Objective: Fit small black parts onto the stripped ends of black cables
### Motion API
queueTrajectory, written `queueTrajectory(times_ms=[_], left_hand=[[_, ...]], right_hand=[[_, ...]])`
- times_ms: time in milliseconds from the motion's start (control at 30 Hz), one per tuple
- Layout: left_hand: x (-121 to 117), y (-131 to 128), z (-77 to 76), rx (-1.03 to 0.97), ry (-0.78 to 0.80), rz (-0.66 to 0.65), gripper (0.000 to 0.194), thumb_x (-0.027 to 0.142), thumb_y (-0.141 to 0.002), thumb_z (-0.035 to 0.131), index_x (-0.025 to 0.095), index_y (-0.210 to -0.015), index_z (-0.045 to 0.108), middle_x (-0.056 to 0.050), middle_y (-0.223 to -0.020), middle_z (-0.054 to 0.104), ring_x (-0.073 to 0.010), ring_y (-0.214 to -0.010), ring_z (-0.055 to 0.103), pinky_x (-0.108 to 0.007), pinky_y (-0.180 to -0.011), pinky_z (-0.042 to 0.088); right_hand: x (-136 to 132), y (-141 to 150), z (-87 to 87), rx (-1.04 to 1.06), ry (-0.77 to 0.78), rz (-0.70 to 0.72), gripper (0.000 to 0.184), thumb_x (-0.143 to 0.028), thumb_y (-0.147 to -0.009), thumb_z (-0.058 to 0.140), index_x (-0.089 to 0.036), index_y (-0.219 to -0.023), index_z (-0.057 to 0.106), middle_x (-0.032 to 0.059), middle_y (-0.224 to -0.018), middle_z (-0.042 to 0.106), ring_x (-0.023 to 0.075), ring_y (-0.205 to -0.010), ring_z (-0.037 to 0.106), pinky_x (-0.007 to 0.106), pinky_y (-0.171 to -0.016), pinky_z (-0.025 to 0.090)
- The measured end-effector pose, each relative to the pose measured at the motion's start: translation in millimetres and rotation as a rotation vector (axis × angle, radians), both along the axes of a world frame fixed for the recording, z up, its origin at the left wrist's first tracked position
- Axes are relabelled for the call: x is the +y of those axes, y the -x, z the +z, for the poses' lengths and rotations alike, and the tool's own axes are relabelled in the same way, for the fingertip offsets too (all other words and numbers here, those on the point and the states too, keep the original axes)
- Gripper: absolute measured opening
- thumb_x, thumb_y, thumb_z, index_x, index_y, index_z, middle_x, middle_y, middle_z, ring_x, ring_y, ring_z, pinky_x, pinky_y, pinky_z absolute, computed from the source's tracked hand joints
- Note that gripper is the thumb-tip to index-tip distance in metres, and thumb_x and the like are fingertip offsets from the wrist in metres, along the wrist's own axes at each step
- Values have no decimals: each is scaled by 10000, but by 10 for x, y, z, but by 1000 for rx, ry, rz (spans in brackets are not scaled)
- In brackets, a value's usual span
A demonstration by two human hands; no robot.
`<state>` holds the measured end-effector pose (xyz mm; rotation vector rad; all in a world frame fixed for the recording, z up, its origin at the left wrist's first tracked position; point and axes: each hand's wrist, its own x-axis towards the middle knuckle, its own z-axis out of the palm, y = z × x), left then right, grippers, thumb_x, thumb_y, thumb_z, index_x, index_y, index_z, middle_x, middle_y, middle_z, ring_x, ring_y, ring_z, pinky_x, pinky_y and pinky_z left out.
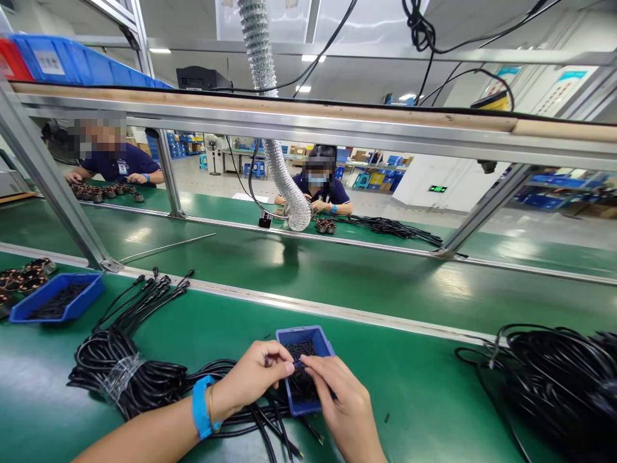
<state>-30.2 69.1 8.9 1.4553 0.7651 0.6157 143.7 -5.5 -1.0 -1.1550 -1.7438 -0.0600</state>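
Note:
My left hand (260, 373), with a blue band at its wrist, is closed in a pinch. Close beside it, my right hand (335, 389) also pinches, the fingertips of both nearly meeting. Whatever lies between them is too small to make out. Directly beneath is a small blue bin (322, 335) holding many short black tube-like pieces (303, 386). Black cables (263, 421) with stripped ends run under my left forearm and beside the bin. They lead from a coiled cable bundle (128, 373) tied with clear wrap.
Another blue bin (91, 294) of black pieces stands left, near copper-wound parts (29, 276). A large black cable heap (554, 379) lies right. A metal frame (308, 132) crosses ahead, with a flexible duct (277, 161) hanging down. Two co-workers (321, 186) sit across the bench.

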Motion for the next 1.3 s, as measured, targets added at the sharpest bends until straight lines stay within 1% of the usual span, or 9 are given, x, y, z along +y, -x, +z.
queueTrajectory(times_ms=[267,400,500,600,733,867,967,1167,1300], left_hand=[[1,4,-41,61,-22,-19,377,522,-741,717,151,-716,656,48,-547,466,-99,-503,416,-239,-505,304],[-1,-1,-44,63,8,-20,389,533,-720,729,151,-716,659,49,-539,471,-99,-499,420,-239,-507,304],[6,-9,-27,23,77,14,415,563,-704,740,159,-753,657,56,-550,472,-99,-508,428,-235,-506,301],[18,-13,-23,-29,110,50,447,581,-683,758,155,-779,661,45,-597,505,-101,-532,440,-243,-531,326],[17,-3,-24,-59,43,-9,332,461,-720,772,147,-794,691,38,-634,512,-109,-608,422,-257,-610,334],[-3,11,-18,-94,93,17,244,279,-682,797,161,-833,645,63,-660,475,-100,-637,380,-243,-624,313],[-12,8,-22,-123,126,43,273,236,-645,805,169,-787,581,69,-657,486,-95,-631,403,-237,-622,328],[23,-4,-13,-132,140,45,320,338,-679,786,179,-755,518,55,-603,550,-105,-577,479,-248,-592,372],[23,10,-13,-104,136,22,333,336,-665,797,179,-740,513,49,-581,564,-111,-563,506,-242,-572,369]], right_hand=[[-13,-108,-5,-201,45,84,304,-89,-960,486,-223,-1134,697,58,-874,743,191,-736,659,307,-638,586],[15,-142,-34,-246,62,138,385,-74,-969,458,-246,-1260,643,59,-1009,760,197,-815,681,314,-696,597],[52,-142,-89,-137,58,38,397,-105,-978,454,-265,-1295,631,68,-1096,744,207,-941,690,339,-790,599],[73,-110,-126,6,123,-125,312,-242,-966,530,-250,-1243,673,101,-1124,717,241,-1012,675,381,-834,592],[82,38,-131,326,318,-54,221,-392,-899,643,-203,-940,751,60,-811,716,183,-668,665,261,-571,557],[104,209,-154,588,437,-3,346,-500,-860,679,-177,-753,740,48,-696,707,171,-596,644,242,-548,532],[123,270,-184,611,436,5,380,-541,-832,696,-174,-757,756,52,-699,713,181,-615,661,246,-560,542],[118,250,-214,647,469,29,451,-595,-825,674,-156,-902,746,85,-758,751,209,-643,699,276,-568,569],[120,245,-232,612,511,11,395,-540,-847,655,-151,-827,719,75,-735,727,185,-602,658,266,-543,535]])
